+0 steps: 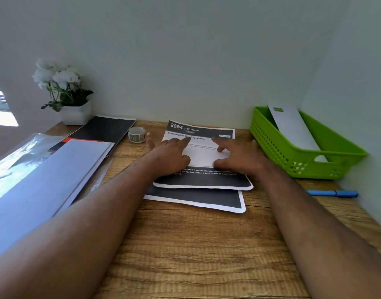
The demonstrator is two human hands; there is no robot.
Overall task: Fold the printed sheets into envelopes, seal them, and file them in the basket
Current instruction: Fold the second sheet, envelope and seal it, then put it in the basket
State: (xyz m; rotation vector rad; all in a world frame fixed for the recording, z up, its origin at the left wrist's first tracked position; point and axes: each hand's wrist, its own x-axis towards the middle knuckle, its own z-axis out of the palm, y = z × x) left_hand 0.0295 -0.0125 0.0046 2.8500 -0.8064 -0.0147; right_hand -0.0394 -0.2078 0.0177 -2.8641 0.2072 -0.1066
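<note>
On the wooden desk [185, 244], nearest me, a spare printed sheet [206, 200] waits beneath the top sheet [203, 156]. My left hand [170, 155] and right hand [237, 157] lie flat and spread, gripping nothing, to pin its fold. Beyond sits the sticker roll [137, 134]; rightward, the green basket [278, 147] already holds one envelope [293, 128].

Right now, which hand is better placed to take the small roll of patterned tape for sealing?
Probably the left hand: the small roll of patterned tape stands beside its fingertips, while the right hand lies across the printed sheet.
</note>
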